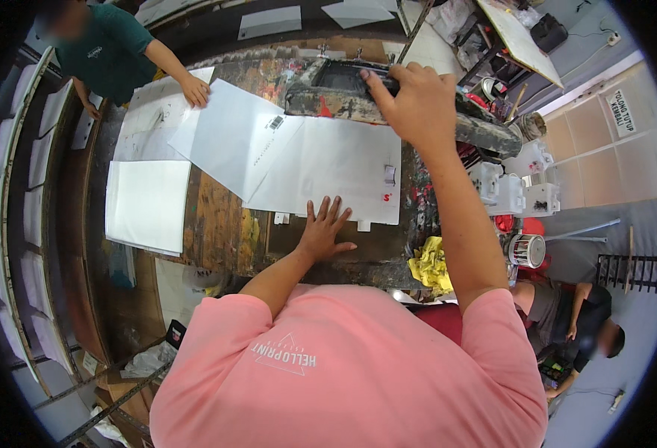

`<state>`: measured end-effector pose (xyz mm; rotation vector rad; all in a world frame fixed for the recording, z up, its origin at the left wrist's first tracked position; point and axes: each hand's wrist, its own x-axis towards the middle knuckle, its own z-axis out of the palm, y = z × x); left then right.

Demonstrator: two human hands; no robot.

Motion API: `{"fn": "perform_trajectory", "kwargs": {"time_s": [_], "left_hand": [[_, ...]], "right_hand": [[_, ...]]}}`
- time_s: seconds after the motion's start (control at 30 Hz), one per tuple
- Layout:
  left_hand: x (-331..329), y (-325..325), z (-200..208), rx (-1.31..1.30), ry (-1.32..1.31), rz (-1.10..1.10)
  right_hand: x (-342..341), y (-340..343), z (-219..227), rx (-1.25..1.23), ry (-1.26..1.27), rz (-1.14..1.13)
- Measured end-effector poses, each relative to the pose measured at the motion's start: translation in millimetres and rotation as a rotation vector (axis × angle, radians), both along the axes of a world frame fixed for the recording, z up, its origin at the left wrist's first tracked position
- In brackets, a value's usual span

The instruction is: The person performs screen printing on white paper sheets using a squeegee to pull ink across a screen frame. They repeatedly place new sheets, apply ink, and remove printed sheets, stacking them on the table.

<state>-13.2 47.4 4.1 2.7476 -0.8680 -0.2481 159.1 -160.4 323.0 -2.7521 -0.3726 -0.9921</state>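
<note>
The left hand (327,233) is spread flat at the near edge of a white paper sheet (343,160), which lies on the paint-spotted table (213,213). The right hand (422,101) grips a stained wooden frame (336,106). A co-worker's hand (196,91) touches another white sheet (231,134).

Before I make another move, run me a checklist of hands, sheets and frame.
1. Right hand at frame: ok, though its grip is partly hidden.
2. Left hand apart from frame: ok; it is spread at the near edge of the right sheet.
3. Frame lifted off right sheet: cannot tell; they overlap in this view.
4. Co-worker's hand away from left sheet: not ok; it is at that sheet's far corner.
5. Stack apart from right sheet: ok; it lies to the left.
</note>
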Motion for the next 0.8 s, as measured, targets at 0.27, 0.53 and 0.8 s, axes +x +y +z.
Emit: {"fn": "perform_trajectory", "kwargs": {"time_s": [0.27, 0.53, 0.8], "left_hand": [[-2, -4, 2, 0.037, 0.048, 0.016], [-7, -5, 13, 0.085, 0.003, 0.047], [15, 3, 57, 0.052, 0.183, 0.113]], "right_hand": [[-12, 4, 0, -0.049, 0.068, -0.050], [-19, 4, -2, -0.022, 0.135, -0.046], [-18, 3, -9, -0.031, 0.084, -0.023]]}}
